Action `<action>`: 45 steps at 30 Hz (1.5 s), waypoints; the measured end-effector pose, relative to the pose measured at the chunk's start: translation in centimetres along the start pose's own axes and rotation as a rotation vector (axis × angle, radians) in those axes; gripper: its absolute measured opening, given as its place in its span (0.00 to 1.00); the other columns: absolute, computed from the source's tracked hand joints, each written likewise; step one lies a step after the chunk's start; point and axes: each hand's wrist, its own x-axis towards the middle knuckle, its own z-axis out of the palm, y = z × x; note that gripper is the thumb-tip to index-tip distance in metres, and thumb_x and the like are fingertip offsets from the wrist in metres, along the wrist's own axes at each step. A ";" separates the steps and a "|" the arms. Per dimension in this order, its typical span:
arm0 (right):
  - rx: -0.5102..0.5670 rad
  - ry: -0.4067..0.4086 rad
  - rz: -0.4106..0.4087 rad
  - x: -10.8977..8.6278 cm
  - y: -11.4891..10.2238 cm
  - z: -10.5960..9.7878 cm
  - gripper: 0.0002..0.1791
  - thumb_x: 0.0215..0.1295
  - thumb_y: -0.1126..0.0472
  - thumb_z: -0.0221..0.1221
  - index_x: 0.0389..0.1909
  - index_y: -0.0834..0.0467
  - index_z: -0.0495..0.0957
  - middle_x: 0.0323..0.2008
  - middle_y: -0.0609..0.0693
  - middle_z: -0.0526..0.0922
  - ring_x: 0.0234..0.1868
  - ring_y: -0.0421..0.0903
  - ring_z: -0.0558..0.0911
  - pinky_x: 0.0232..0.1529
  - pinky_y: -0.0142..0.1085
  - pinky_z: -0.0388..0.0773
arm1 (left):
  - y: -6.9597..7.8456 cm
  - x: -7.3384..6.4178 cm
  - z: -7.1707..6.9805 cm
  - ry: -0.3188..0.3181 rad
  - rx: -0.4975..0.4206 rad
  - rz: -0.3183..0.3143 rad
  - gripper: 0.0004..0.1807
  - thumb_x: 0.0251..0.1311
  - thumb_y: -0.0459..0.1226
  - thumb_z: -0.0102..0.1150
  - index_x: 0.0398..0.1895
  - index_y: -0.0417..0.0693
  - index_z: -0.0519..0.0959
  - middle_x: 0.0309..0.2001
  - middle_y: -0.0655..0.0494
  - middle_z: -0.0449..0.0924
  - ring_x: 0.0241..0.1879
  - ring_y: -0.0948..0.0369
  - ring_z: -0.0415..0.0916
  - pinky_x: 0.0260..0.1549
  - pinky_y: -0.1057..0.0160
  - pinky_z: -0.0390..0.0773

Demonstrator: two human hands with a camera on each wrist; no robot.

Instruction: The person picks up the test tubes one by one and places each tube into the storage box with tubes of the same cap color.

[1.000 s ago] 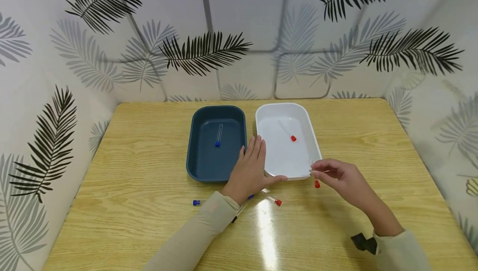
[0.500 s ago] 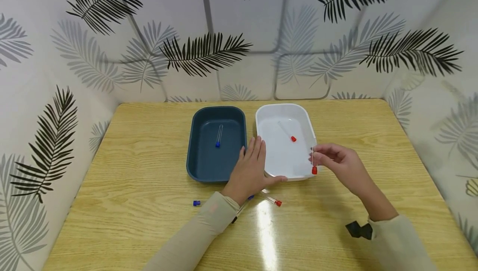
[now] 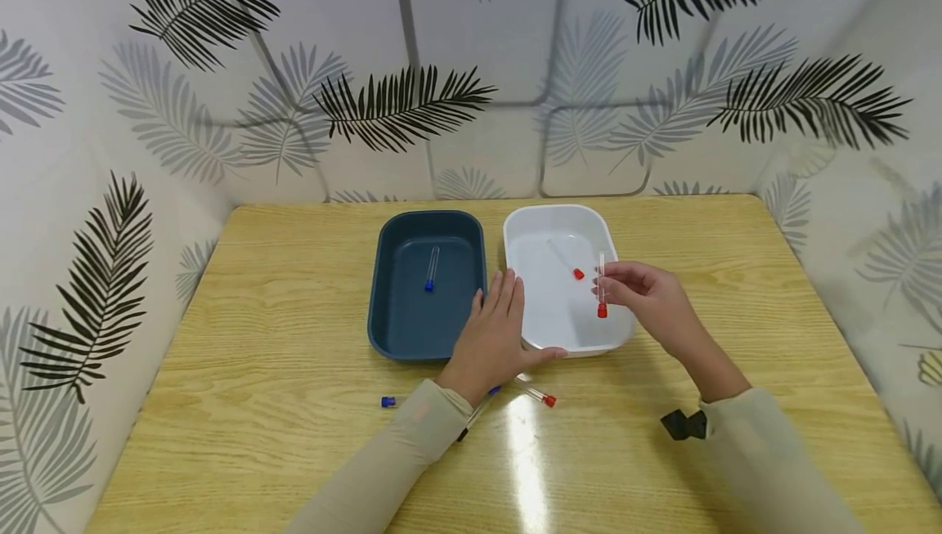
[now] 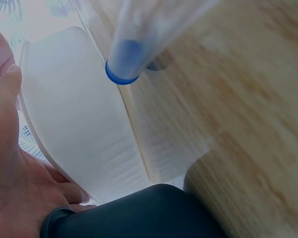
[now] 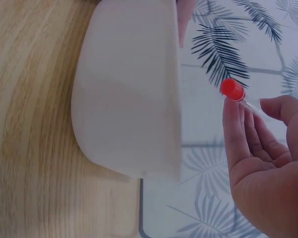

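Left hand [image 3: 489,342] outspread, the right hand [image 3: 651,297] pinches a red-capped tube [image 3: 603,310] over the white tray [image 3: 552,321], centre-right; that and the dark tray [image 3: 405,313] already contain one tube each, loose tubes [image 3: 549,401] remaining at lower centre.

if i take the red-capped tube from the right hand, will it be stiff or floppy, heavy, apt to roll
The red-capped tube is probably stiff, looking straight while pinched partway along by the right hand. It should feel light, being so slim. Laid down, its rounded body may roll, perhaps unevenly given the wider red cap.
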 end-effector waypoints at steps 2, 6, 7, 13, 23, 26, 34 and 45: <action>-0.011 -0.012 -0.006 0.5 0.3 0.3 0.21 0.62 0.54 0.60 0.49 0.66 0.76 0.42 0.59 0.81 0.39 0.45 0.83 0.42 0.37 0.78 | 0.0 0.0 0.0 0.004 0.001 0.004 0.64 0.42 0.79 0.32 0.73 0.41 0.44 0.73 0.47 0.39 0.71 0.52 0.35 0.65 0.49 0.46; -0.027 -0.032 -0.008 1.4 0.7 1.0 0.20 0.62 0.56 0.60 0.49 0.67 0.76 0.42 0.61 0.81 0.39 0.45 0.83 0.42 0.38 0.78 | 0.1 0.1 0.0 0.002 0.003 0.002 0.64 0.42 0.79 0.31 0.73 0.40 0.45 0.73 0.47 0.39 0.71 0.52 0.35 0.65 0.49 0.46; -0.031 -0.036 -0.007 1.6 0.8 1.2 0.20 0.63 0.56 0.60 0.49 0.67 0.76 0.41 0.61 0.81 0.39 0.45 0.82 0.42 0.37 0.78 | 0.1 0.1 0.0 0.001 0.006 0.001 0.64 0.42 0.79 0.31 0.73 0.40 0.45 0.73 0.47 0.39 0.71 0.52 0.35 0.65 0.49 0.46; -0.047 -0.066 0.024 2.5 1.4 2.5 0.19 0.63 0.56 0.59 0.49 0.66 0.76 0.43 0.59 0.81 0.41 0.48 0.82 0.41 0.34 0.78 | 0.0 0.0 -0.1 0.005 0.010 -0.002 0.64 0.42 0.79 0.32 0.72 0.40 0.45 0.73 0.47 0.40 0.71 0.52 0.35 0.65 0.48 0.46; -0.069 -0.076 0.102 3.2 2.4 4.1 0.16 0.63 0.58 0.59 0.48 0.64 0.77 0.43 0.57 0.82 0.41 0.48 0.83 0.41 0.34 0.78 | 0.0 0.0 0.0 -0.002 0.019 0.004 0.65 0.42 0.79 0.30 0.72 0.40 0.45 0.73 0.47 0.39 0.71 0.52 0.35 0.65 0.48 0.47; -0.074 -0.086 0.109 3.4 2.4 4.3 0.16 0.64 0.58 0.58 0.48 0.64 0.77 0.44 0.57 0.82 0.41 0.48 0.83 0.42 0.35 0.78 | 0.0 0.1 0.2 -0.003 0.015 -0.001 0.65 0.42 0.80 0.29 0.73 0.40 0.45 0.73 0.47 0.38 0.71 0.52 0.34 0.65 0.48 0.46; -0.062 -0.101 0.137 3.9 2.6 4.7 0.17 0.65 0.59 0.57 0.49 0.65 0.76 0.44 0.58 0.81 0.42 0.48 0.82 0.44 0.36 0.78 | -0.1 0.2 0.4 0.003 0.014 -0.003 0.65 0.41 0.80 0.27 0.73 0.41 0.44 0.73 0.48 0.37 0.72 0.52 0.33 0.66 0.48 0.44; -0.010 -0.146 0.197 4.4 2.7 4.8 0.17 0.64 0.64 0.56 0.49 0.71 0.75 0.41 0.64 0.81 0.38 0.51 0.83 0.40 0.39 0.79 | 0.1 0.1 -0.2 -0.011 0.007 -0.012 0.64 0.42 0.79 0.31 0.73 0.41 0.44 0.73 0.48 0.38 0.72 0.53 0.34 0.65 0.48 0.45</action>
